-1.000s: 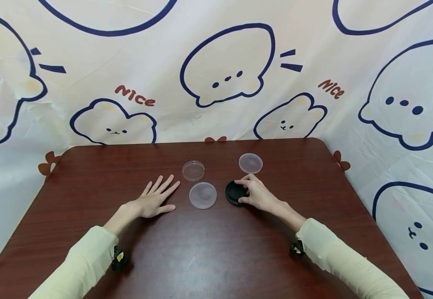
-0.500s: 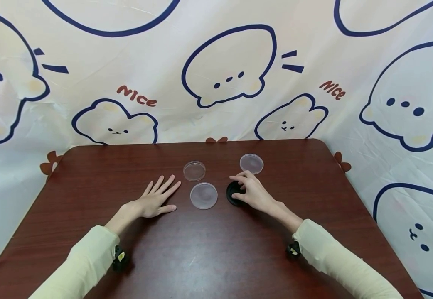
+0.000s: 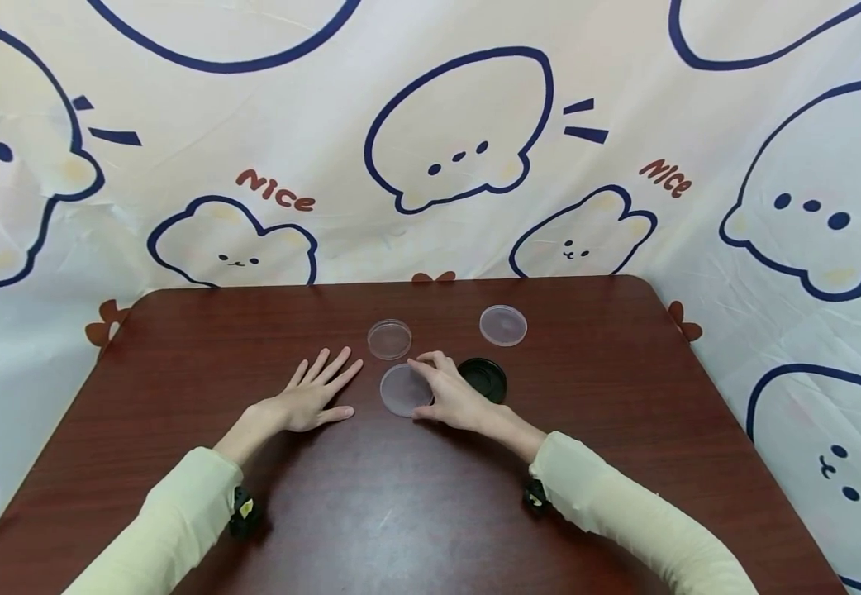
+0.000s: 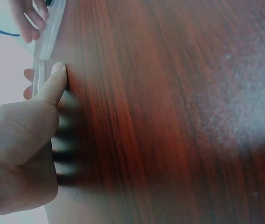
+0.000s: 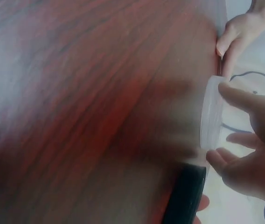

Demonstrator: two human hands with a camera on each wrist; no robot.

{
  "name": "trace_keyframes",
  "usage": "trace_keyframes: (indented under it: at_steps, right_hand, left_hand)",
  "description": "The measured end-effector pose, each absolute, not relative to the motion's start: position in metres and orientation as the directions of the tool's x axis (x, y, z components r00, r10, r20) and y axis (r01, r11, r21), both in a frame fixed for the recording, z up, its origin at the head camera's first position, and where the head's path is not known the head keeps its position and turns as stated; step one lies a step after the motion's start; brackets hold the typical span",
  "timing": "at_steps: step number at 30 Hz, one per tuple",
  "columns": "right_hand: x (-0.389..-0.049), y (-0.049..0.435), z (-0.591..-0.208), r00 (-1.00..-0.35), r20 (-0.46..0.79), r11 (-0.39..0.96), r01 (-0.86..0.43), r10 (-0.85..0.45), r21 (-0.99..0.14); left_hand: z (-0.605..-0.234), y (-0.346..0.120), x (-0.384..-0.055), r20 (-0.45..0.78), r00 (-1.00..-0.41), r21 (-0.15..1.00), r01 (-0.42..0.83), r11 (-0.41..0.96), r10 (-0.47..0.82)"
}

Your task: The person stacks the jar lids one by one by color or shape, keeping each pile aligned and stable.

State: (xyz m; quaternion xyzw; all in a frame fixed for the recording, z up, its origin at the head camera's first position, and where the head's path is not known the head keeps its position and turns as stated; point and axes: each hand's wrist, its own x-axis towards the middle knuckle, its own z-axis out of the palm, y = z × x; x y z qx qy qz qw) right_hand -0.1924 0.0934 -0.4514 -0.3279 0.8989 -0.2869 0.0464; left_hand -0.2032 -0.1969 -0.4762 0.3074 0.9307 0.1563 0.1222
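My left hand (image 3: 300, 405) lies palm down on the table with its fingers spread, left of the dishes. Over the right part of a cloudy, translucent petri dish (image 3: 398, 392) is my right hand (image 3: 454, 395). The right wrist view shows its thumb on one side of that dish (image 5: 210, 114) and its fingertips at the opposite side, pinching across it. A round black lid-like disc (image 3: 484, 380) with a raised rim sits just right of the right hand. Behind the cloudy dish is a clear petri dish (image 3: 389, 340).
Another cloudy round dish (image 3: 503, 326) lies at the back right, behind the black disc. The brown wooden table (image 3: 371, 512) ends at a printed cloth wall (image 3: 356, 248) at the back and sides.
My right hand has let go of the black disc and moved left to the cloudy petri dish. The black disc stays on the table. The left hand has not moved.
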Motion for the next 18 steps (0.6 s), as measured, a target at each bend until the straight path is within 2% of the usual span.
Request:
trace_keyframes:
  at_steps: [18]
  right_hand:
    - [-0.1908,0.0822,-0.4573,-0.803,0.069,0.661,-0.533,-0.592,-0.528]
  left_hand:
    - [-0.4783,-0.1984,-0.2021,-0.124,-0.785,0.361,0.535,0.764,0.608]
